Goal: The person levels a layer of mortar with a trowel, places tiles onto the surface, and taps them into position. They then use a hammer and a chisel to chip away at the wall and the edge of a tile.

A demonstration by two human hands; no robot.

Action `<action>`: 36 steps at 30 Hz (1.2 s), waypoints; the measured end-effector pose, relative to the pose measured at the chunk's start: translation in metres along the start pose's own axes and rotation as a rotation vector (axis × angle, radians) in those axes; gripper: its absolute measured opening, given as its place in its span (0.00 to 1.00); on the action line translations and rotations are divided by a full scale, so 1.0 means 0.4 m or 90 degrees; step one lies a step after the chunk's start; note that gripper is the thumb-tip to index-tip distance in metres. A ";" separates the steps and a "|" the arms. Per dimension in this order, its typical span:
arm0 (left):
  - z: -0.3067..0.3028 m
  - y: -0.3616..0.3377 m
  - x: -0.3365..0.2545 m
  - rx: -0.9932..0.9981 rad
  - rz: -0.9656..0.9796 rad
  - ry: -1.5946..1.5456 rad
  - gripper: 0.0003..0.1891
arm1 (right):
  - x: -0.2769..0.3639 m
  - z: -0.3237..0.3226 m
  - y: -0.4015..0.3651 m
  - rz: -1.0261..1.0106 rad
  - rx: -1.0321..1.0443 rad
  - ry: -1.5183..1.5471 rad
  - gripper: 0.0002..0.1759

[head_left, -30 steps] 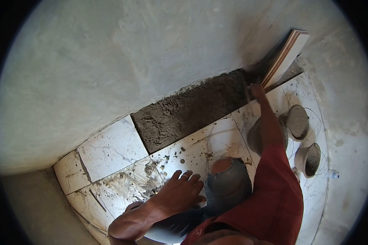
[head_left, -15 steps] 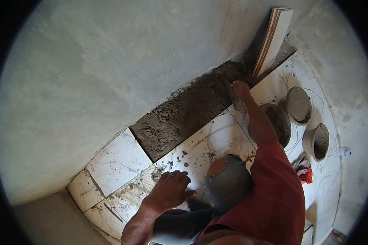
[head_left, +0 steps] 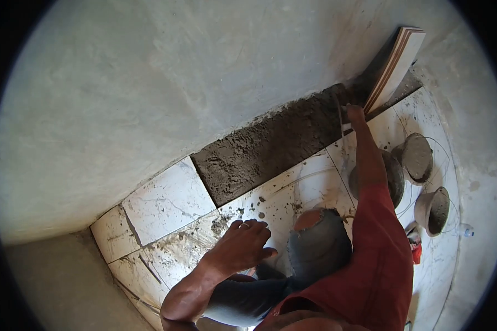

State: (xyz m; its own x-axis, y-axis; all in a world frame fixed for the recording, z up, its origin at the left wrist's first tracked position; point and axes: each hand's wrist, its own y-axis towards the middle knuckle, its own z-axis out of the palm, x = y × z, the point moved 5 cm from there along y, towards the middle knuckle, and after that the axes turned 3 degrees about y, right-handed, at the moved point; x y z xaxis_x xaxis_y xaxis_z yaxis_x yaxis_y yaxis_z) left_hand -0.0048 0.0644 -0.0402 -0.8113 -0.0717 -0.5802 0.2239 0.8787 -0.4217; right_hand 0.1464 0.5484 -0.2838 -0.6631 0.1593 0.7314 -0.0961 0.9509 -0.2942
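My right hand is closed round the handle of a trowel, whose flat blade shows almost edge-on. The blade stands over the far end of a strip of wet mortar along the wall. In front of my left knee hangs my left hand, its fingers loosely bent and apart with nothing in them. A laid white marbled tile borders the near end of the mortar. Stacked tile pieces lean on the wall just beyond my right hand.
Two mortar-caked buckets stand on the tiled floor at the right, beside a wide dark basin partly behind my arm. A red cloth and a plastic bottle lie farther right. Crumbs of mortar dot the tiles.
My right hand has carried the trowel farther along the mortar toward the leaning tile pieces, and its blade has turned edge-on. The view has shifted a little; my left hand stays much the same.
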 end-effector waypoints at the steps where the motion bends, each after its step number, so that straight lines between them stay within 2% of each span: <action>1: -0.004 -0.011 -0.001 -0.011 -0.001 0.003 0.19 | -0.048 0.010 0.008 -0.003 -0.001 -0.004 0.15; 3: -0.017 -0.031 -0.005 -0.012 -0.017 -0.016 0.21 | -0.069 0.024 -0.013 -0.252 0.029 0.271 0.14; 4: -0.011 -0.038 -0.003 -0.011 -0.015 -0.019 0.21 | -0.077 0.026 -0.011 -0.251 0.028 0.268 0.14; 6: -0.007 -0.049 -0.014 -0.072 0.042 0.014 0.19 | -0.029 0.020 -0.071 -0.111 0.001 0.340 0.16; 8: 0.000 -0.045 -0.026 -0.046 0.057 0.011 0.19 | 0.003 0.031 -0.152 0.035 -0.034 0.408 0.18; 10: 0.000 -0.037 -0.036 -0.031 0.071 0.010 0.19 | 0.012 0.091 -0.245 -0.287 -0.037 0.009 0.17; 11: 0.001 -0.033 -0.040 -0.022 0.075 0.017 0.19 | 0.008 0.134 -0.315 -0.347 0.014 -0.062 0.16; 12: 0.004 -0.029 -0.044 -0.013 0.077 0.024 0.19 | 0.014 0.158 -0.399 -0.363 0.100 -0.057 0.14; 13: 0.004 -0.027 -0.047 -0.014 0.081 0.020 0.19 | 0.008 0.184 -0.463 -0.413 0.127 -0.101 0.13; 16: -0.006 -0.027 -0.050 -0.057 0.091 0.032 0.19 | -0.083 0.222 -0.489 -0.430 0.160 -0.120 0.17; 17: -0.006 -0.030 -0.048 -0.058 0.084 0.028 0.19 | -0.116 0.217 -0.452 -0.483 0.083 -0.116 0.20; 18: -0.007 -0.033 -0.045 -0.061 0.075 0.024 0.19 | -0.113 0.200 -0.438 -0.480 0.085 -0.116 0.20; 20: 0.000 -0.036 -0.036 -0.049 0.063 0.024 0.19 | -0.104 0.164 -0.402 -0.287 0.090 -0.057 0.22; 22: 0.000 -0.037 -0.036 -0.042 0.055 0.023 0.19 | -0.079 0.151 -0.392 -0.343 0.048 -0.105 0.21; 25: -0.004 -0.048 -0.028 -0.017 0.027 0.009 0.19 | -0.110 0.144 -0.345 -0.277 0.020 -0.162 0.19; 26: -0.006 -0.055 -0.029 -0.039 0.033 0.019 0.19 | -0.171 0.127 -0.284 -0.310 -0.019 -0.095 0.19; 28: -0.006 -0.063 -0.035 -0.062 0.041 0.026 0.20 | -0.145 0.089 -0.268 -0.341 -0.058 -0.031 0.20; 30: -0.002 -0.063 -0.051 -0.050 0.067 0.031 0.20 | -0.043 0.052 -0.327 0.072 0.011 0.100 0.19; 31: -0.002 -0.057 -0.055 -0.055 0.061 0.029 0.20 | -0.028 0.089 -0.337 0.067 0.017 0.098 0.19; 33: 0.009 -0.049 -0.075 -0.031 0.091 0.043 0.20 | 0.022 0.139 -0.395 -0.279 -0.049 -0.029 0.20; 36: 0.004 -0.043 -0.074 0.003 0.072 0.038 0.21 | 0.017 0.203 -0.463 -0.244 0.029 -0.088 0.21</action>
State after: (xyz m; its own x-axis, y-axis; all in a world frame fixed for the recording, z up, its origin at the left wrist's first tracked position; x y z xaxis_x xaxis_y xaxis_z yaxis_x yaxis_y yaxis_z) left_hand 0.0163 0.0507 -0.0170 -0.8115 0.0554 -0.5818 0.3178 0.8772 -0.3598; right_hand 0.0994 0.3516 -0.2743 -0.6664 -0.2448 0.7043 -0.3870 0.9209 -0.0461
